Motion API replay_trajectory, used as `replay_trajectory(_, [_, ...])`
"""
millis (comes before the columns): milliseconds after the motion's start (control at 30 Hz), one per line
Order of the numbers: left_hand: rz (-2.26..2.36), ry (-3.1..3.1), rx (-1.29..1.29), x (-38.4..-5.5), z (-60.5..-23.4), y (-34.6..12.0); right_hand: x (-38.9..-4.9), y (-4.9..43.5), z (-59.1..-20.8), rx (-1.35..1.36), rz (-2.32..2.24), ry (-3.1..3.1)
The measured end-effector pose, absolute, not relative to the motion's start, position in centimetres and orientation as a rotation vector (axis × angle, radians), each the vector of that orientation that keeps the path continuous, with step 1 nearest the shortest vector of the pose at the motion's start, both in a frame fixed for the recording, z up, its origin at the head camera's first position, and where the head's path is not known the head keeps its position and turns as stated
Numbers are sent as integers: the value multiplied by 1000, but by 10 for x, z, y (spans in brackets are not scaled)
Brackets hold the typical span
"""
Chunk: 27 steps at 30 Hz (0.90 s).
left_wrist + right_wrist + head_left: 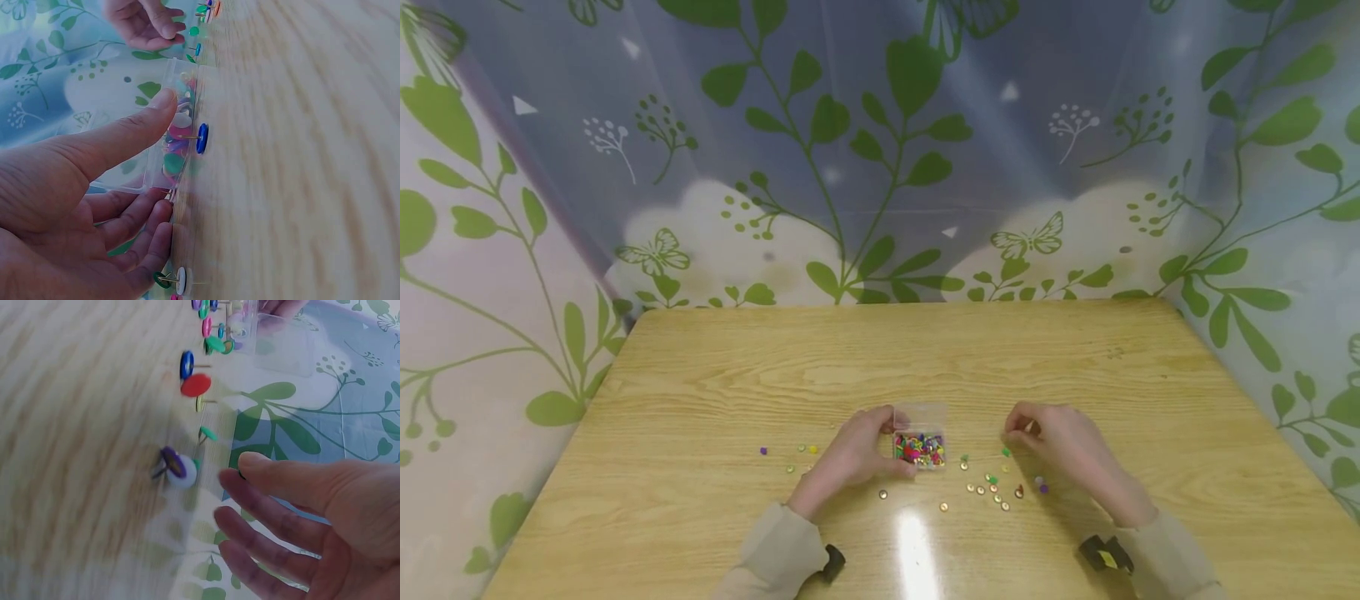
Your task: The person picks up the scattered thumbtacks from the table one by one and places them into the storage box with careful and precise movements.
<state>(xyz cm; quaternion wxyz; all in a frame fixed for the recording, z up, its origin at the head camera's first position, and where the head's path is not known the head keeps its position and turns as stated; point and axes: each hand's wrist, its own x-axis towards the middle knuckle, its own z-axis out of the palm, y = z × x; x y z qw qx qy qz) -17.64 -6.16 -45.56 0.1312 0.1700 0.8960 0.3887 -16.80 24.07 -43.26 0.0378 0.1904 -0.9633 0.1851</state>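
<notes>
A small clear plastic box (919,451) full of coloured thumbtacks stands on the table with its hinged lid (921,416) raised at the back. My left hand (859,454) holds it from the left, thumb (164,103) along the near side and fingers behind. To the right of the box, my right hand (1063,437) hovers low over the table. Its thumb and forefinger pinch together at a small dark green thumbtack (242,475), mostly hidden by the fingertips; the other fingers are loosely bent. A green thumbtack (1006,452) lies just below that hand.
Several loose thumbtacks (981,490) lie between box and right hand, many with brass-coloured undersides up. A purple thumbtack (1043,489) sits beside a white one near the right wrist. Others, including a purple one (763,451), lie left. A patterned curtain (880,167) borders the wooden table (737,358).
</notes>
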Motion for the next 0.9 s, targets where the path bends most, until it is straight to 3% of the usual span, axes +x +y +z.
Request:
replay_trajectory(267, [1138, 2596, 502, -176, -456, -62, -168, 222, -426, 585, 584, -2938])
replay_trajectory(633, [1146, 2605, 526, -177, -456, -63, -169, 177, -424, 877, 611, -2695])
replay_trajectory(900, [1142, 2604, 533, -178, -455, -63, -170, 160, -425, 946, 755, -2664])
